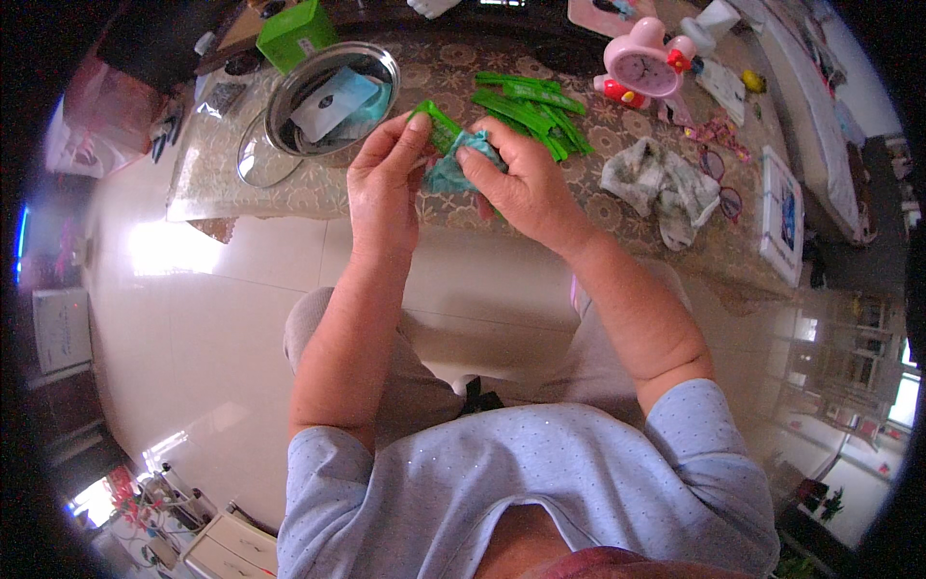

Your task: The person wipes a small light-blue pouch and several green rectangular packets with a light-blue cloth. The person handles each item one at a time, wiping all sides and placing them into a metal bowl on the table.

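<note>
Between thumb and fingers, my left hand (391, 170) grips one end of a bright green strip (441, 130) bent at the top. My right hand (532, 181) pinches a crumpled teal cloth (456, 170) against the strip's lower part, which the cloth partly hides. Both hands are raised near the table's front edge. Just beyond my right hand lies a loose pile of similar green strips (532, 108). Left of the hands sits a round metal pot (275, 119) holding a pale blue and white packet (336, 105).
A patterned tablecloth (325, 188) covers the table. A glass lid (264, 155) leans by the pot, near a green box (296, 36). To the right are a pink alarm clock (644, 61), a stained rag (658, 184), glasses (729, 203) and a white framed item (781, 217).
</note>
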A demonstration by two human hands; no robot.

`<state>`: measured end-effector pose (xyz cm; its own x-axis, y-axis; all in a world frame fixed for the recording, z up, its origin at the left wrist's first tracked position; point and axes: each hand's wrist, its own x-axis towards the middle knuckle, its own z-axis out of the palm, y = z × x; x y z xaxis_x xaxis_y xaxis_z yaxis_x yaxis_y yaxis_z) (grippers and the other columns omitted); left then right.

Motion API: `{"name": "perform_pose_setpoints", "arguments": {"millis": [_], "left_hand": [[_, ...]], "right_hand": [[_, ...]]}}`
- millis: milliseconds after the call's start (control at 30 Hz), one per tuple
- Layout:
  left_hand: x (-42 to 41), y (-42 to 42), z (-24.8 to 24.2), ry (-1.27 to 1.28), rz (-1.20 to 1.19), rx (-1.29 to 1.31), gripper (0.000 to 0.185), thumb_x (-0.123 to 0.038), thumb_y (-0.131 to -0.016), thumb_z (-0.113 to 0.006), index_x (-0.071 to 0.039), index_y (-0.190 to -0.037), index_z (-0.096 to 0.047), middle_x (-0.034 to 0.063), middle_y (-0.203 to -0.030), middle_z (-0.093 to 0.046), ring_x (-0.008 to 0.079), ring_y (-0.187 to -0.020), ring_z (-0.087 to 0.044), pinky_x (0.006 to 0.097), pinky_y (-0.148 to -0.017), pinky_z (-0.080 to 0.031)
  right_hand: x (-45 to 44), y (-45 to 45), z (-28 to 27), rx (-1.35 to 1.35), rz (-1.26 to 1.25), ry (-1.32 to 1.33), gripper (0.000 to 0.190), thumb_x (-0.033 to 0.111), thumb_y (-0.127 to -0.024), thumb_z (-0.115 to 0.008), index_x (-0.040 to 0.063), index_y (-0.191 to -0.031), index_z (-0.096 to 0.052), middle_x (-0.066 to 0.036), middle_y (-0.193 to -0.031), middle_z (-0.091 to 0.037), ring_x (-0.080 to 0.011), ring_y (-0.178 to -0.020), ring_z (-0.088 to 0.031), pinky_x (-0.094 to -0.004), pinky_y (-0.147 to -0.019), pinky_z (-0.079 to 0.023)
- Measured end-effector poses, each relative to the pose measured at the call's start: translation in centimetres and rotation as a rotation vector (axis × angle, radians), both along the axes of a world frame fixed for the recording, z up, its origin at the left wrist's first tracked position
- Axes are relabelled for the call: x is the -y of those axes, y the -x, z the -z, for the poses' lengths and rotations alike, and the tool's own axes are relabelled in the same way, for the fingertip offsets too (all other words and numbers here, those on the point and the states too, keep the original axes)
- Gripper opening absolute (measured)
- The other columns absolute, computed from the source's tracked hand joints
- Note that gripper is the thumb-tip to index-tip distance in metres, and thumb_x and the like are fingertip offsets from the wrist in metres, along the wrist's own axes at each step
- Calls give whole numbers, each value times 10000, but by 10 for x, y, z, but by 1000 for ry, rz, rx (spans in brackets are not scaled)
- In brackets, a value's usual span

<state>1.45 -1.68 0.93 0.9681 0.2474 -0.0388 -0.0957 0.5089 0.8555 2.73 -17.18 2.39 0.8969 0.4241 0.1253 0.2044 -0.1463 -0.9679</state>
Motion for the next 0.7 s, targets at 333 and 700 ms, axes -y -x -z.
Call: {"name": "perform_pose_setpoints", "arguments": {"millis": [333, 700], "left_hand": [[-34, -15, -2, 194, -145, 9, 127, -159, -945, -616, -51, -1010, -624, 23, -887, -643, 99, -793, -620, 232, -680, -538], [-23, -3, -9, -7, 215, -45, 91, -100, -914, -644, -67, -992, -611, 43, -908, -669, 134, -808, -671, 271, -704, -585]], "right_hand": [[2, 4, -6, -139, -58, -32, 170, 212, -974, -548, 45, -1003, -562, 24, -665, -549, -48, -502, -526, -203, -439, -437], [23, -24, -7, -42, 289, -301, 170, 249, -964, -582, 79, -955, -575, 11, -711, -567, -61, -521, -521, -211, -457, -400]]}}
